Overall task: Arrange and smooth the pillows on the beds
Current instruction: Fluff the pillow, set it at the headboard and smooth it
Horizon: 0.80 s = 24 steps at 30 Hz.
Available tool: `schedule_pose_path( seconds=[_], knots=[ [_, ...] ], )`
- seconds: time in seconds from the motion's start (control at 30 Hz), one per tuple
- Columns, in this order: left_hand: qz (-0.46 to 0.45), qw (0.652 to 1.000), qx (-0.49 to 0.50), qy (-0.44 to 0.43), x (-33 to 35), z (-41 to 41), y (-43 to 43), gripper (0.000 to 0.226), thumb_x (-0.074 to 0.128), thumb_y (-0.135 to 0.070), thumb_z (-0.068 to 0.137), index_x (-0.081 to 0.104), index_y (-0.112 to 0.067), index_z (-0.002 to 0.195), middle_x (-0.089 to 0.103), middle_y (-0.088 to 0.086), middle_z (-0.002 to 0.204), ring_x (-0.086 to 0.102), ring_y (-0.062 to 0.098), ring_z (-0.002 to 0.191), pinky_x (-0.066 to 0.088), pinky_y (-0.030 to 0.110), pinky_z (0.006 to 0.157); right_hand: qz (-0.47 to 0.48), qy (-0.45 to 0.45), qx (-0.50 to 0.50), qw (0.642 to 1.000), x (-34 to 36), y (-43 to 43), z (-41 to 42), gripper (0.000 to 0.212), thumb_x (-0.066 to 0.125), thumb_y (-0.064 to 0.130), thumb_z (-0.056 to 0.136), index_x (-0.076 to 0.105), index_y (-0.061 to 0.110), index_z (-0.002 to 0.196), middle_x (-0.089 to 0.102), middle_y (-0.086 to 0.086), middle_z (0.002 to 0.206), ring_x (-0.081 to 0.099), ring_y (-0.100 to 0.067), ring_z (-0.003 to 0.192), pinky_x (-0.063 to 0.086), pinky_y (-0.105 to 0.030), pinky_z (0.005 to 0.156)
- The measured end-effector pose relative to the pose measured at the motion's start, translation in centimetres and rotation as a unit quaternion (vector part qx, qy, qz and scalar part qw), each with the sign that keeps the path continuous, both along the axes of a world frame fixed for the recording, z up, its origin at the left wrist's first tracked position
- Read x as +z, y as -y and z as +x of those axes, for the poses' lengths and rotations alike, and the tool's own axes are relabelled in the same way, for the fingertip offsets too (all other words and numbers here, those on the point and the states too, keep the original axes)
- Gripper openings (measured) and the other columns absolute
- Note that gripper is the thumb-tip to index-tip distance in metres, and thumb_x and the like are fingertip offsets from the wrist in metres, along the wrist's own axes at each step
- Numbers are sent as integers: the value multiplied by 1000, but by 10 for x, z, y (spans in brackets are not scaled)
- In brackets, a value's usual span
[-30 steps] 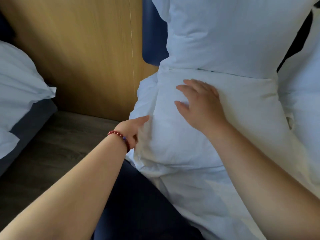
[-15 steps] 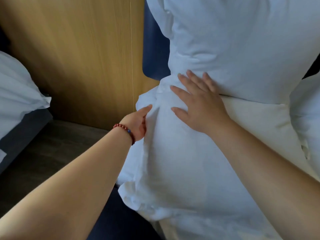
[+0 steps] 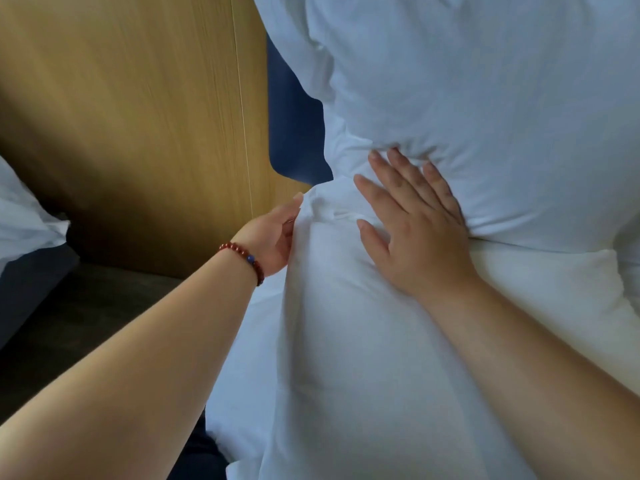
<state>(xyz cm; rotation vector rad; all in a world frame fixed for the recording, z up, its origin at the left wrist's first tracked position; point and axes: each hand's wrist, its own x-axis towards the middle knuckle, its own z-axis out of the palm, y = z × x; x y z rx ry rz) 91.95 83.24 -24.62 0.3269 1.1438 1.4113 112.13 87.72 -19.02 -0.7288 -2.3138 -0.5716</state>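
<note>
Right hand (image 3: 415, 233) is flat on the front pillow (image 3: 346, 358), fingers straight and spread, palm pressing into the white cover, with the fingertips reaching the seam where the upright back pillow (image 3: 485, 109) bulges over it. Left hand (image 3: 273, 237) is against the front pillow's left edge, thumb laid along the fold (the fingers sink into the fabric, so I cannot tell whether it pinches the cover or only pushes). A red bead bracelet (image 3: 250, 259) sits on that wrist. The front pillow lies on the bed, running from the bottom of the view up to the back pillow, which leans on the blue headboard (image 3: 294, 133). A wooden wall panel (image 3: 138, 116) fills the left, and a neighbouring bed's white pillow (image 3: 24, 216) shows at the far left edge, above dark floor (image 3: 86, 306).
</note>
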Motion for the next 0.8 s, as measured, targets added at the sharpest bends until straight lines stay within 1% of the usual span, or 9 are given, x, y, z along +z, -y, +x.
schedule_pose_path(
  seconds=[0.1,0.17,0.27,0.3,0.37,0.47,0.57,0.7,0.8],
  knots=[
    [-38,999,15,23,2,-4,-9,31,66,-20,91,65,-7,120,73,9,110,70,23,100,56,35,85,4,-12,2,1000,-3,-1,2,47,56,27,91,58,15,137,44,-4,153,37,-18,144,19,-36,122],
    [-12,998,64,23,-11,-11,-3,30,67,-15,90,65,-2,116,73,12,109,70,26,102,57,34,82,2,-19,4,1000,-5,-2,2,48,58,25,90,59,15,136,45,-4,152,37,-18,144,18,-35,122],
    [28,992,123,-11,-31,-15,9,17,65,-16,91,67,-3,102,72,13,108,68,27,102,55,36,90,-2,-23,-3,1000,-8,-2,-2,49,58,25,89,58,15,137,45,-4,152,37,-17,144,18,-35,122],
    [37,992,118,-14,-32,-15,10,21,65,-18,91,67,-2,105,71,14,112,67,29,106,53,39,95,-1,-22,-6,1000,-8,-2,-2,49,58,25,89,58,15,137,45,-4,152,37,-17,144,18,-35,122],
    [59,997,55,-22,-29,-20,6,40,65,-23,92,60,-1,125,65,17,126,60,33,119,46,43,104,2,-24,-10,1000,-9,-1,-2,49,58,25,89,58,15,137,45,-3,152,37,-17,144,18,-35,122],
    [58,995,-48,-61,-7,-28,-8,52,64,-35,90,58,-5,131,64,15,128,61,30,119,48,41,103,4,-27,-14,1000,-11,0,-3,49,57,25,88,59,15,136,46,-3,152,37,-17,144,19,-35,122],
    [31,994,-66,-77,19,-22,-24,54,69,-41,86,62,-6,126,67,14,122,65,29,113,50,42,99,3,-30,-16,999,-12,0,-4,49,58,25,88,59,16,135,46,-2,152,37,-16,143,18,-35,122],
    [43,990,-61,-117,25,-20,-37,36,67,-25,90,66,0,116,70,15,115,67,29,106,53,42,95,9,-34,-15,999,-13,-1,-3,48,58,24,87,60,15,134,47,-2,151,38,-16,143,20,-35,121],
    [69,992,-2,-107,16,-22,-30,15,70,-22,89,66,-7,89,69,14,101,66,28,93,53,40,92,4,-31,-19,999,-15,-1,-5,48,59,24,86,62,15,133,47,-2,151,38,-16,143,19,-34,121]
  ],
)
